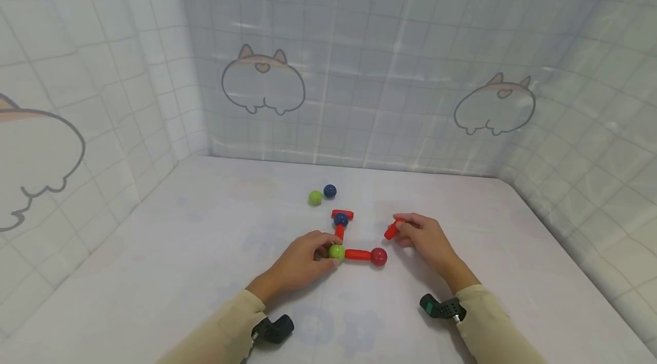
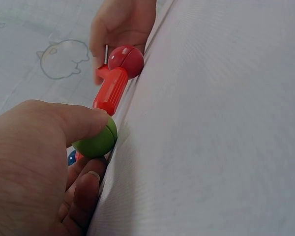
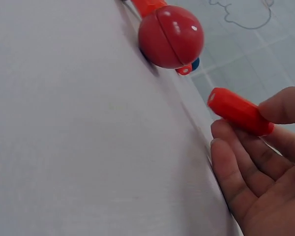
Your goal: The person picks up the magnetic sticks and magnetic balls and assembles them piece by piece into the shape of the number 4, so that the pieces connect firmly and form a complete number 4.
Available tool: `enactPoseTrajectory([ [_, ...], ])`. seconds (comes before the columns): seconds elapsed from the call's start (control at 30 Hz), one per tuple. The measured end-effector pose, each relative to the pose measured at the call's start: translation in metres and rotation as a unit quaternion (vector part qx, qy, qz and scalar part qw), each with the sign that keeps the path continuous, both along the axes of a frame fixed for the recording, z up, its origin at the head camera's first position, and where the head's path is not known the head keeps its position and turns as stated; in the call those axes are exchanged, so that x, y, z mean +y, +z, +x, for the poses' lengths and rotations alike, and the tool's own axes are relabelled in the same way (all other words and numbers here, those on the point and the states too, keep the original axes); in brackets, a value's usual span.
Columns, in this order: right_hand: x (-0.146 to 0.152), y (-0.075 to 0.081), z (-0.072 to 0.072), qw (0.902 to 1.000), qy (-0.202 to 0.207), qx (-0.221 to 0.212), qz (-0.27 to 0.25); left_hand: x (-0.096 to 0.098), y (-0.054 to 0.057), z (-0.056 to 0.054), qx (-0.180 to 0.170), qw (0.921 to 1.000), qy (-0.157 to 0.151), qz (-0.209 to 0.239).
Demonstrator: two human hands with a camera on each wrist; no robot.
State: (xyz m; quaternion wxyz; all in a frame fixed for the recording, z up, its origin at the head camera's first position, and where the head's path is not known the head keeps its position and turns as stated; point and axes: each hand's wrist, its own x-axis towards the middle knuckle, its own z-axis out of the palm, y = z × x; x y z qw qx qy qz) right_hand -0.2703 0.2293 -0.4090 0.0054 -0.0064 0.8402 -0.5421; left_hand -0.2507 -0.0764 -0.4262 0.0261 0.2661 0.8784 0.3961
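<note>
Two red rods meet at a green ball [image 1: 336, 252], which my left hand [image 1: 307, 260] grips between thumb and fingers. One red rod [image 1: 357, 254] runs right to a red ball [image 1: 378, 257]; the other rod [image 1: 340, 233] runs back to a blue ball [image 1: 341, 219]. In the left wrist view my thumb presses on the green ball [image 2: 96, 140]. To the right, apart from these joined pieces, my right hand [image 1: 422, 238] pinches a loose red rod [image 3: 240, 112] by one end, its other end sticking out.
Another red rod [image 1: 342, 214] lies crosswise right behind the blue ball; whether they touch I cannot tell. Farther back sit a loose green ball [image 1: 315, 198] and a dark blue ball [image 1: 330, 191]. Behind the white tabletop [image 1: 215, 204] hangs a grid-patterned curtain [image 1: 359, 67].
</note>
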Motion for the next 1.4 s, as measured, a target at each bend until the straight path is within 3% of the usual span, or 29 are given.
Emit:
enactPoseTrajectory([
  [0.37,-0.01,0.0,0.001,0.9955,0.022,-0.008,-0.092,-0.001,-0.001,-0.001,0.0,1.0,-0.002,-0.001],
  [0.93,-0.016,-0.001,-0.001,0.9991,0.016,-0.01,-0.039,0.001,-0.002,0.0,0.014,0.9999,0.0,0.002],
  [1.4,-0.018,0.002,0.005,0.9987,0.044,-0.017,-0.019,0.001,0.0,0.003,0.015,0.9999,0.003,0.0],
])
